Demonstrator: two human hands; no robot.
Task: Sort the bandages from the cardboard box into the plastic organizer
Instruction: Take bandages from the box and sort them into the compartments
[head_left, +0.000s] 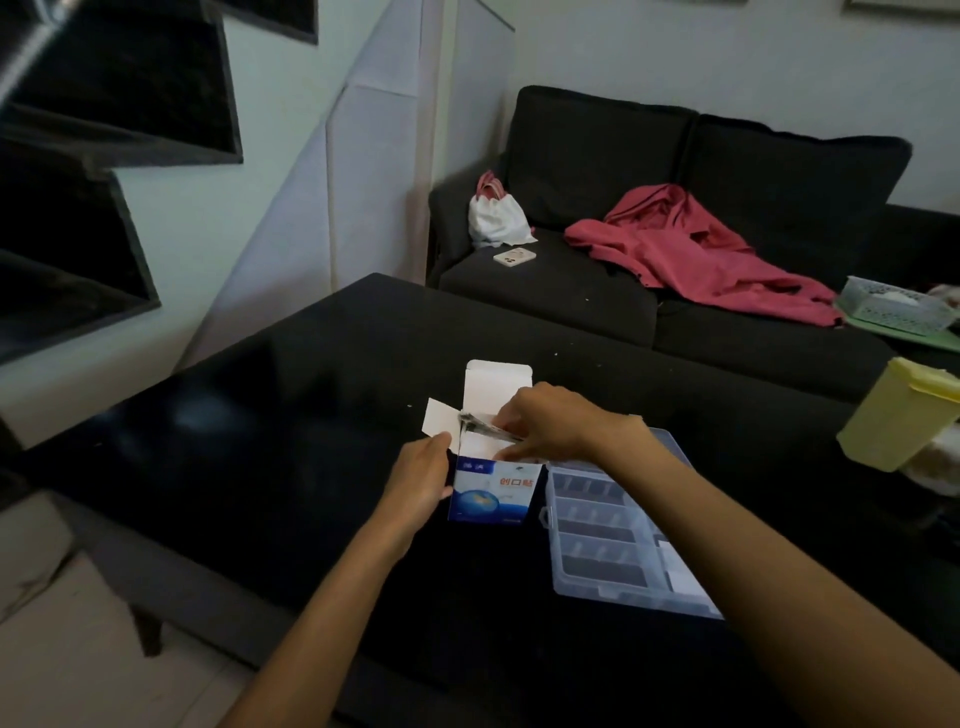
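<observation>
A dim living room, with a glossy black table (291, 426) in the foreground. Nearest on it, the clear plastic compartment organizer (618, 540) lies flat, just right of the upright blue-and-white cardboard box (491, 493). The left hand (421, 480) grips the box's left side. The right hand (545, 423), nearer the organizer, pinches a bundle of wrapped bandages (480, 427) at the open top, their long axis running leftward from the fingertips. Behind stands a dark sofa (571, 291).
</observation>
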